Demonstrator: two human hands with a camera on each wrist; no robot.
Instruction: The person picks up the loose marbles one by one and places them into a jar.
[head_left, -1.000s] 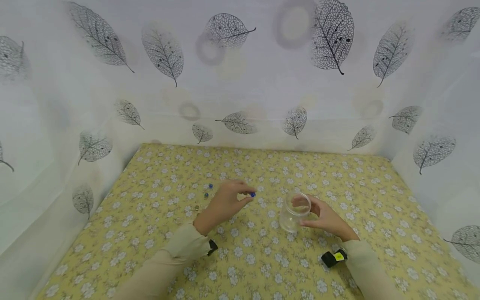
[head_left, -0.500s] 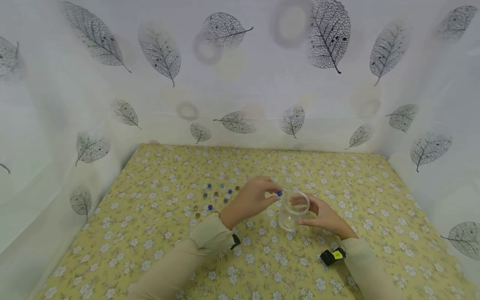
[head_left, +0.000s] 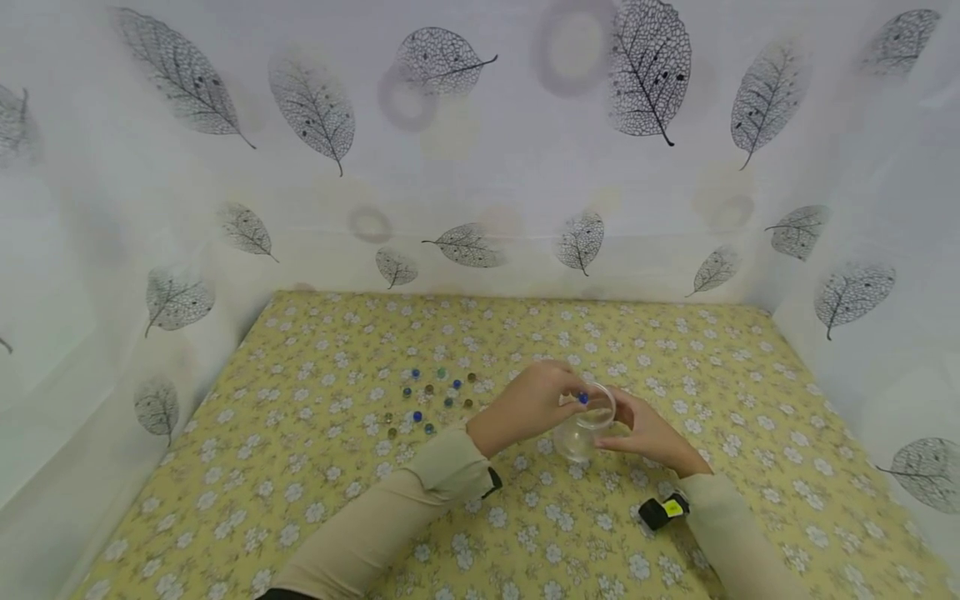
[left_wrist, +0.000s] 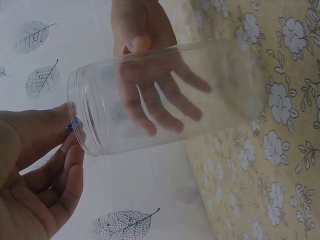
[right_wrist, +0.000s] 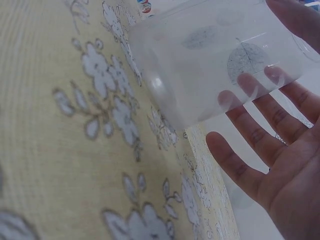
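Left hand (head_left: 531, 402) pinching one blue marble (head_left: 582, 398) between thumb and fingers, right at the mouth of a clear jar (head_left: 576, 442); can't tell if the marble is past the rim. Right hand (head_left: 647, 430) holding the jar from its right side, thumb on one side, fingers spread along the other, fingertips visible through the wall in the left wrist view. Jar is mouth up, a bit right of the worktop's middle, well in from the far edge; can't tell if its base touches the cloth. Loose marbles (head_left: 417, 416) in blue, green, teal and amber lie scattered left of the left hand, closer to the worktop's left edge than its right, spaced apart. Worktop (head_left: 675, 367) has a yellow cloth with white flowers. Pale sleeves (head_left: 382, 523) on both arms, black straps (head_left: 654, 513) at both wrists, yellow label on the right one. White curtain (head_left: 502, 158) with dark leaf prints behind the far edge and along both sides.
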